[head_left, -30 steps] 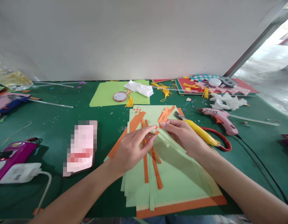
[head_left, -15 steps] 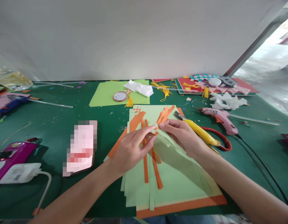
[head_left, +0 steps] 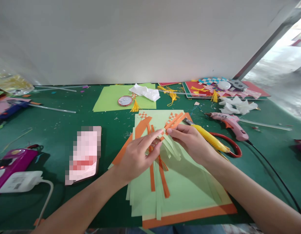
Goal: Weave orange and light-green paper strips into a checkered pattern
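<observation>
Orange and pale green paper strips [head_left: 175, 121], partly woven together, are held between both hands above the pale green sheets [head_left: 194, 191]. My left hand [head_left: 143, 152] pinches the left edge of the woven part with thumb and fingers. My right hand [head_left: 191, 139] grips its right side, thumb against the strips. Green strip ends hang below the fingers. Loose orange strips [head_left: 163, 178] lie on the sheets under my left hand. Small orange checkered pieces lie at the top of the sheets. The fingers cover part of the weave.
A phone [head_left: 85, 152] lies left. To the right are a yellow-handled cutter [head_left: 208, 136], red-handled scissors [head_left: 235, 146] and a pink glue gun [head_left: 233, 125] with its cord. Tape [head_left: 125, 100], tissue [head_left: 146, 92] and yellow tassels [head_left: 172, 96] lie behind. A purple power strip [head_left: 16, 162] sits left.
The orange strips in my hands have drawn closer together and tilt further right. The green strip ends have swung and now hang lower. Both hands have barely moved.
</observation>
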The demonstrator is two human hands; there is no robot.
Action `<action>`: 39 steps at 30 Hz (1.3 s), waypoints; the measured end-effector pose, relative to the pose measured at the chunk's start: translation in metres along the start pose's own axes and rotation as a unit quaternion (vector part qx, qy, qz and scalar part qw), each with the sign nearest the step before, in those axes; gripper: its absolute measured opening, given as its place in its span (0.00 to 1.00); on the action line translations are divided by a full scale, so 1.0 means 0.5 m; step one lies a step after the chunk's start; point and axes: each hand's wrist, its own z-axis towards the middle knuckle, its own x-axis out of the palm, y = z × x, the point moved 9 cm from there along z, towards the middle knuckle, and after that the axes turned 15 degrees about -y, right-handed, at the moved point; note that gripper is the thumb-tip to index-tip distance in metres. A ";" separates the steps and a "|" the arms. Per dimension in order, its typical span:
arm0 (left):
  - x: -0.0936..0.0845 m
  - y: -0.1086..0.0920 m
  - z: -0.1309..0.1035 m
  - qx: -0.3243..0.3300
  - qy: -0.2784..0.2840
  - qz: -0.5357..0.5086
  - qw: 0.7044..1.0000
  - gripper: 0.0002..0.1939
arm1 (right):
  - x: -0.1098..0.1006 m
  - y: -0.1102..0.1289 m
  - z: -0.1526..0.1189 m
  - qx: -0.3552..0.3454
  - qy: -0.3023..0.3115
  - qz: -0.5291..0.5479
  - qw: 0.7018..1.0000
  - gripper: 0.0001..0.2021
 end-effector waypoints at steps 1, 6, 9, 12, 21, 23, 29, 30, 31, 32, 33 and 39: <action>0.001 0.005 0.000 -0.017 0.004 -0.007 1.000 0.17 | 0.001 0.001 0.000 0.000 0.002 0.001 1.000 0.19; 0.004 0.022 -0.002 -0.068 0.018 -0.037 0.997 0.15 | 0.000 0.002 0.000 0.006 0.009 -0.003 1.000 0.18; 0.007 0.025 -0.001 -0.076 0.023 -0.042 0.996 0.14 | -0.001 0.004 0.000 0.001 0.012 -0.011 1.000 0.17; 0.006 0.024 0.000 -0.073 0.018 -0.043 0.996 0.13 | -0.004 0.007 0.000 -0.006 0.006 -0.027 1.000 0.17; 0.001 0.024 -0.003 -0.055 0.005 -0.045 0.997 0.15 | -0.006 0.003 0.000 -0.002 0.006 -0.034 0.999 0.17; 0.001 0.022 -0.003 -0.048 0.002 -0.043 0.998 0.16 | -0.004 0.005 -0.001 -0.001 0.010 -0.026 1.000 0.17; 0.001 0.014 0.002 -0.031 0.006 -0.037 0.999 0.15 | -0.007 0.002 -0.001 0.008 0.006 -0.026 1.000 0.17; 0.001 0.014 0.002 -0.031 0.005 -0.034 0.999 0.15 | -0.009 0.001 0.000 0.010 0.000 -0.024 1.000 0.18; 0.000 0.014 0.002 -0.030 0.005 -0.031 0.999 0.14 | -0.010 -0.001 0.001 0.012 -0.002 -0.022 1.000 0.18; 0.000 0.014 0.002 -0.030 0.004 -0.029 0.999 0.14 | -0.008 -0.002 0.001 0.013 0.000 -0.022 1.000 0.18; -0.001 0.015 0.001 -0.031 0.002 -0.027 0.999 0.14 | -0.006 -0.003 0.001 0.014 0.004 -0.021 1.000 0.17; -0.004 0.017 0.002 -0.035 -0.012 -0.028 0.999 0.13 | 0.006 0.001 -0.005 0.021 0.038 0.004 0.999 0.12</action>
